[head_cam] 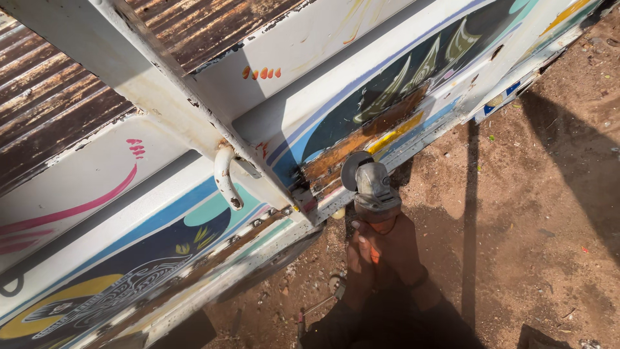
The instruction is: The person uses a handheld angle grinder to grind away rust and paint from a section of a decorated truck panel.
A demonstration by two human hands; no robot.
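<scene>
Grey grinder [373, 187], gripped above both hands [381, 252]

The painted white metal truck side panel [194, 232] fills the left and upper frame, a wall with no way through. A thick white diagonal post [155, 97] crosses it from the upper left, and a curved white metal hook [225, 178] juts out just beside the post, near centre. The grey angle grinder [371, 187] (both hands closed round its body) occupies the gap at centre. Bare brown dirt ground [529, 213] lies open across the right and lower right.
</scene>
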